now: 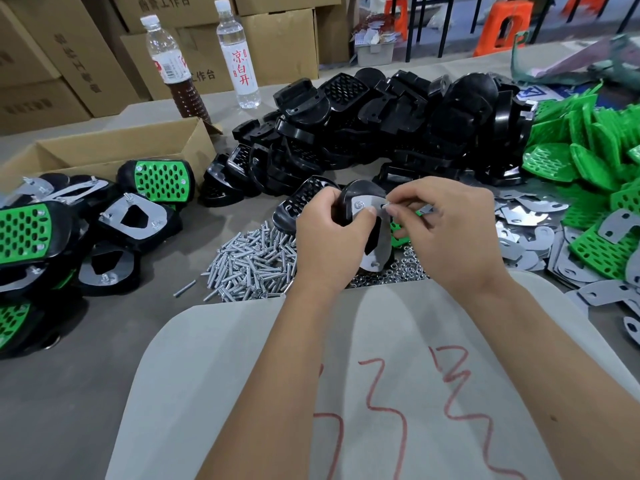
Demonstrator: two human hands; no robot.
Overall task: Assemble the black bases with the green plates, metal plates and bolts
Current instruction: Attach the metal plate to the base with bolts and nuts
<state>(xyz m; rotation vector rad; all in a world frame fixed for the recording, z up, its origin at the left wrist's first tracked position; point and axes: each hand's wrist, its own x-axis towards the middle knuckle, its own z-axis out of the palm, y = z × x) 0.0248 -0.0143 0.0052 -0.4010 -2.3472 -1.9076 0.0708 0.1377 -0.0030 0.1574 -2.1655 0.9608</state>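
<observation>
My left hand [332,240] grips a black base [360,192] held upright above the table, with a metal plate [375,244] lying against its back. A bolt end with a nut shows at the plate's upper left, and another at its lower end. My right hand [440,226] pinches a small nut at the plate's upper right hole; the nut is mostly hidden by the fingertips. A bit of green plate [398,233] shows behind the base. Loose bolts [249,265] lie heaped left of my hands, and small nuts [398,271] lie under them.
A pile of black bases [398,123] fills the table's middle back. Green plates [588,161] are heaped at right, metal plates [540,223] in front of them. Finished assemblies [69,230] lie at left beside a cardboard box [114,147]. Two bottles [239,53] stand behind.
</observation>
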